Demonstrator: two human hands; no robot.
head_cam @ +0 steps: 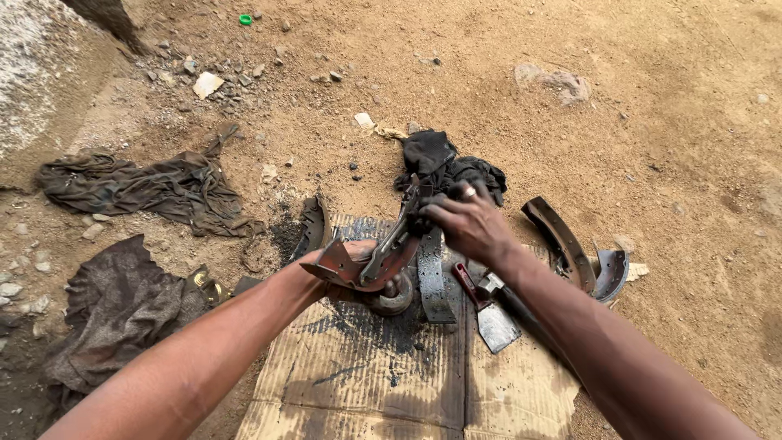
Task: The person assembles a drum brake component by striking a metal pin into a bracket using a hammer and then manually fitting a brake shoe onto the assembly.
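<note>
Stained cardboard (pixel 383 383) lies nearest, a scraper (pixel 487 314) on it. Above it, the left hand (pixel 358 265) grips a rusty brake shoe (pixel 371 257) from beneath; the right hand (pixel 468 224) presses a black rag (pixel 444 163) onto its upper end. More brake shoes (pixel 570 244) lie right, dark cloths (pixel 147 187) left, on the dirt.

A curved rusty metal brake shoe (pixel 375 257) sits above the stained corrugated cardboard sheet (pixel 407 383); a red-handled steel scraper (pixel 486 305) lies to its right, a crumpled dark cloth (pixel 155 187) far left on the ground.
</note>
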